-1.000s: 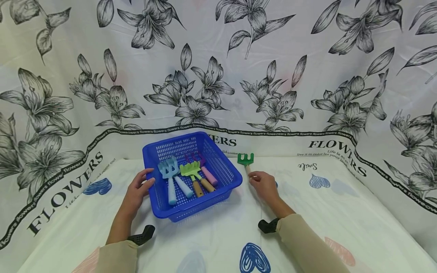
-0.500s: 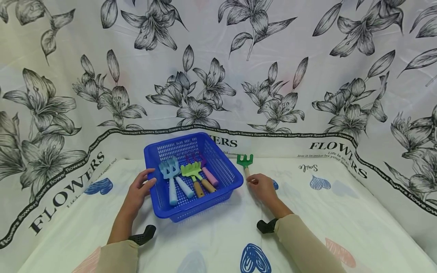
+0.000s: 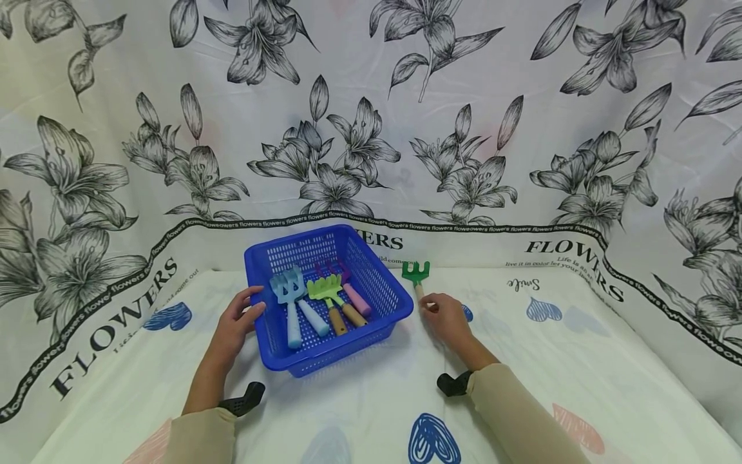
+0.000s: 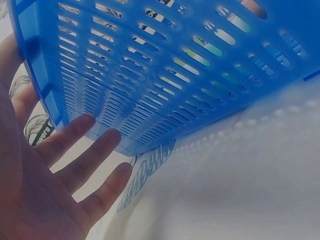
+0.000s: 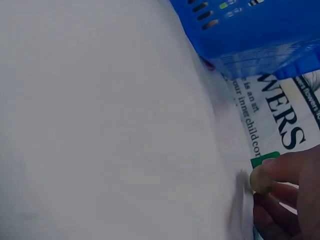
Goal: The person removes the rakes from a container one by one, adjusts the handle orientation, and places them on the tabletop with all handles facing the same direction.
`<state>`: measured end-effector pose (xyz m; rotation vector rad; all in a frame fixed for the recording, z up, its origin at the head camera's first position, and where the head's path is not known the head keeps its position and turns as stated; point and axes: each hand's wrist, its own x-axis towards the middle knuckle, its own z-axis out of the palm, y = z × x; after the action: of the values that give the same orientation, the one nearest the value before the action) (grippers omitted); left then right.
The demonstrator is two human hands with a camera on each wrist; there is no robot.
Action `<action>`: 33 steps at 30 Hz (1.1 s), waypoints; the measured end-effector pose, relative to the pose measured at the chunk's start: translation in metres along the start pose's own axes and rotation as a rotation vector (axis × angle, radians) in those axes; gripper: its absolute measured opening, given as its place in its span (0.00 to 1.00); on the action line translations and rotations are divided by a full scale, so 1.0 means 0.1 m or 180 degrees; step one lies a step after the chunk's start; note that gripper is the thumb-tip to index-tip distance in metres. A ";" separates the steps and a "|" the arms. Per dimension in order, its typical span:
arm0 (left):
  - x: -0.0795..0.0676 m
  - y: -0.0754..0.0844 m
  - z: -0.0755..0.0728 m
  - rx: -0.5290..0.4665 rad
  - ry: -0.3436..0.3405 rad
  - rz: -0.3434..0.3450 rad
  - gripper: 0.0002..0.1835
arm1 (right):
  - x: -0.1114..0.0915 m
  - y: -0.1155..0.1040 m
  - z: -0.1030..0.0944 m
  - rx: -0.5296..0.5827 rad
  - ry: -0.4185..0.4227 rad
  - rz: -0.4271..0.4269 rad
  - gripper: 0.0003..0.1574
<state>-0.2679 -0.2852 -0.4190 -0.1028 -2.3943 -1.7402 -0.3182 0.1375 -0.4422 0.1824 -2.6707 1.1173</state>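
Observation:
My left hand (image 3: 234, 316) holds the left rim of a blue perforated plastic basket (image 3: 333, 348). In the left wrist view, several of its fingers (image 4: 100, 185) spread beside the basket's outer wall. Inside lie light blue hand forks (image 3: 292, 322), lime green hand rakes (image 3: 324, 288) with wooden handles, and a purple rake with a pink handle (image 3: 356, 299). To the basket's right, my right hand (image 3: 446, 317) pinches the pale handle of a green hand rake (image 3: 416, 272), tines pointing away from me. The right wrist view shows the handle's rounded end (image 5: 261, 180) between thumb and fingers.
A white cloth with printed hearts (image 3: 433, 439) covers the table. Behind it hangs a white curtain (image 3: 452, 77) with black lily prints. Each wrist carries a black camera mount (image 3: 243, 399).
Both hands stay almost still. The basket and the green rake keep nearly the same places, with only a slight shift of the whole view.

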 end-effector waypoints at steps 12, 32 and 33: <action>0.01 -0.01 0.00 -0.0004 0.0003 0.0000 0.32 | 0.06 -0.17 -0.10 0.0188 0.0262 0.0015 0.15; 0.00 0.01 0.00 -0.0024 0.0000 -0.0008 0.31 | 0.06 -0.89 -0.23 0.1055 0.0535 -0.0462 0.21; 0.00 0.01 0.00 -0.0029 0.0000 -0.0010 0.31 | 0.05 -0.93 -0.22 0.1080 0.0516 -0.0494 0.21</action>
<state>-0.2680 -0.2852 -0.4183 -0.1003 -2.3881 -1.7525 -0.3003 0.0878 -0.3626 0.3365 -2.2696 1.4575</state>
